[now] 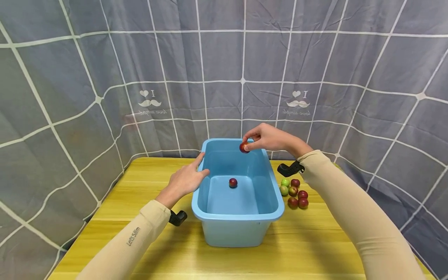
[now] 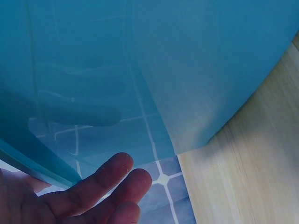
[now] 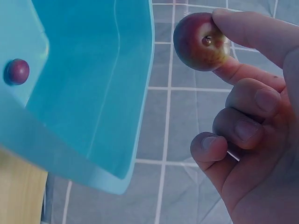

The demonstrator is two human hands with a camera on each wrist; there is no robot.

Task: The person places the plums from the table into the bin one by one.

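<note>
A dark red plum (image 3: pixel 198 43) with a yellow-green patch round its stem end is pinched between the thumb and index finger of my right hand (image 1: pixel 271 137). That hand is above the far right part of a light blue plastic tub (image 1: pixel 241 217); its other fingers are curled in the right wrist view. My left hand (image 1: pixel 185 179) holds the tub's left rim, thumb over the inside and fingers (image 2: pixel 107 179) outside below the edge. Another dark red plum (image 1: pixel 233 182) lies on the tub's floor.
To the right of the tub, several red plums (image 1: pixel 303 203) and green fruits (image 1: pixel 284 190) sit in a cluster on the yellow wooden table (image 1: pixel 157 171). A grey curtain (image 1: pixel 224 58) with white grid lines hangs behind the table and at both sides.
</note>
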